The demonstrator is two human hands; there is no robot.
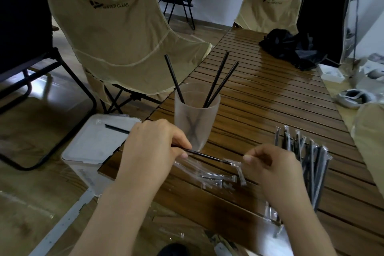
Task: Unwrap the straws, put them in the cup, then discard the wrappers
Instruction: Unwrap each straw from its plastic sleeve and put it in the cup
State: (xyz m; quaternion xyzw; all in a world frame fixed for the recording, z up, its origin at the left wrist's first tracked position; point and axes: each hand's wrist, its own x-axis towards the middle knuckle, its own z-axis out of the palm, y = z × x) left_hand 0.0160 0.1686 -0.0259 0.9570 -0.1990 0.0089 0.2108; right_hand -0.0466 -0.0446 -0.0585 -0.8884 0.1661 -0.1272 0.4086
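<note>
Straw half out of wrapper, over slatted wood table (270, 93)

Room w/ tan camp chair (124, 37) beside table, white bin (83, 151) at table's left edge. Frosted cup (196, 114) holds 3 black straws (218, 81). L hand (153, 143) pinches the bare straw (199, 153); R hand (272, 164) pinches its clear wrapper (234, 161). Wrapped straws (311, 164) lie to the right; empty wrappers (218, 178) under the hands.

Black straw (205, 155) middle hidden under left hand (153, 143) (wrapper (236, 165) blurred).

Head camera looks down, close over table (270, 97).
</note>
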